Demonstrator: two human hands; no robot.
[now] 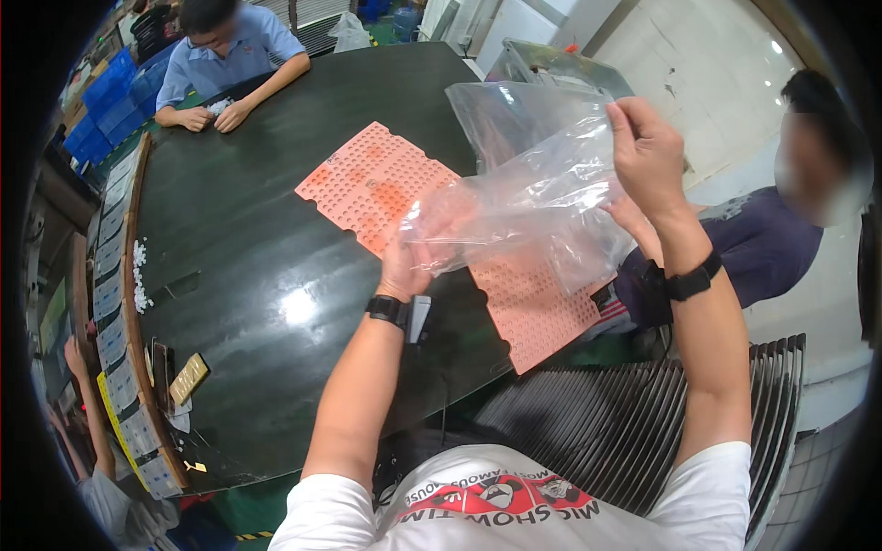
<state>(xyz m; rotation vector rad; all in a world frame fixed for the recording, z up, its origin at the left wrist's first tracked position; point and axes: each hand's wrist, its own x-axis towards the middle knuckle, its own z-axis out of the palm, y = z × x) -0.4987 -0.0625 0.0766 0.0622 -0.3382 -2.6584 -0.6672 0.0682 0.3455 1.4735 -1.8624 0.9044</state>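
Note:
Between my hands a large clear plastic bag (528,188) is stretched out, crumpled and see-through. My right hand (648,151), raised at the right, pinches its upper edge between thumb and fingers. At the bag's other end my left hand (413,253) is closed on the plastic, its fingers partly blurred behind the film. Beneath the bag lies an orange panel with rows of round holes (367,174). A similar orange holed section (537,312) reaches the table's near right edge; the bag hides whether the two join. A co-worker's hand (634,225) is just below my right wrist.
The dark table (230,248) carries small white pieces (140,275) along its wooden left rim and a yellowish block (189,378). One person (230,64) handles white pieces at the far left; another (735,243) sits close at right. A ribbed dark rack (643,413) stands near right.

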